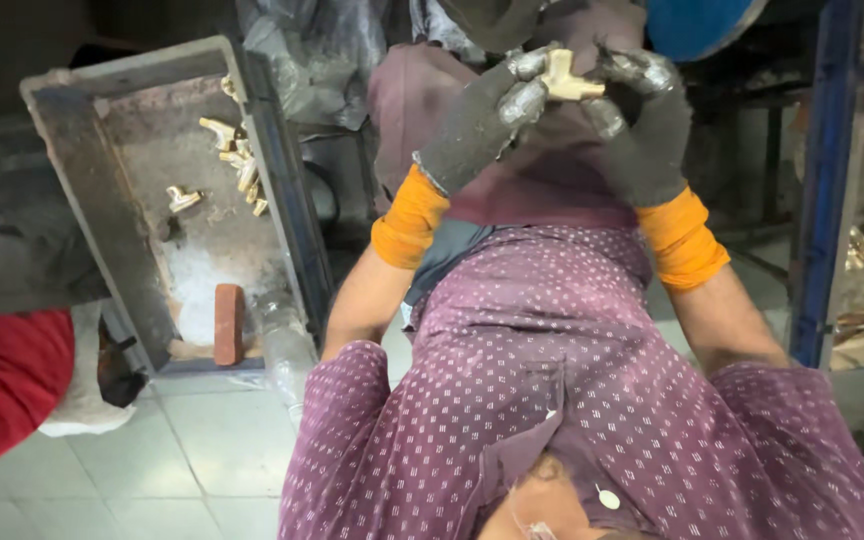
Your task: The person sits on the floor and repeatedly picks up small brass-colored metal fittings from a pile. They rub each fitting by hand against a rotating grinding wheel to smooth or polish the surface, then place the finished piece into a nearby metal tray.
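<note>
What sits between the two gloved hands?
In the head view, a small brass T-shaped fitting sits between them, pinched by the left hand and right hand. No bare gap shows: fingers touch it on both sides.

Brass fitting (566,78): small T-shaped casting, pale gold, dull rough surface. Held up in the air, far centre of the scene, above the lap. One arm of the T points up, a longer arm runs out to the right, roughly level. The part is pinched from both sides, so its left end and right tip are covered; only the middle and top show. It touches nothing else. Bore or thread detail is too small to tell.
</note>
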